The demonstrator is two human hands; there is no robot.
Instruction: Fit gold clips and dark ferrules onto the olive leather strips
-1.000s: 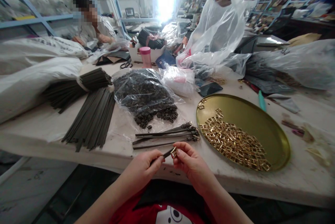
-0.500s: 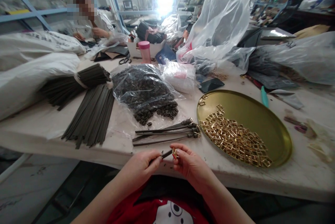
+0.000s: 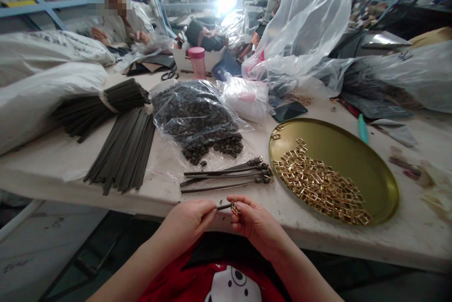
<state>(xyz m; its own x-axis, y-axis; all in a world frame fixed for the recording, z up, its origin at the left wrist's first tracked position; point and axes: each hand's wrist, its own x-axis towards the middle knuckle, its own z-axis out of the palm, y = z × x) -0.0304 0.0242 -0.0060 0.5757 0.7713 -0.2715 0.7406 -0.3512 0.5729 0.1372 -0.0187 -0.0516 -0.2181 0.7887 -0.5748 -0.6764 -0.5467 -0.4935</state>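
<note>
Close to the table's front edge, my left hand (image 3: 194, 217) is closed on a narrow dark strap (image 3: 223, 207), whose end sticks out to the right. My right hand (image 3: 252, 219) pinches a small gold buckle (image 3: 234, 208) at that end of the strap; whether the strap passes through it is too small to tell. Just beyond my hands lie several straps with gold buckles at their right ends (image 3: 226, 177). To the right, a round gold tray (image 3: 367, 161) bears a heap of gold buckles (image 3: 321, 186).
Dark straps lie loose (image 3: 123, 151) and in a tied bundle (image 3: 106, 104) at the left. A clear bag of small dark loops (image 3: 197, 114) spills open mid-table. Behind stand a pink-lidded jar (image 3: 197, 62), a phone (image 3: 290, 111) and scissors (image 3: 170, 75). A co-worker (image 3: 120, 24) sits at the far left.
The view has shifted slightly. My left hand has tilted a little and the strap lies flatter between my hands. Both hands keep their hold. The co-worker's hands have moved apart.
</note>
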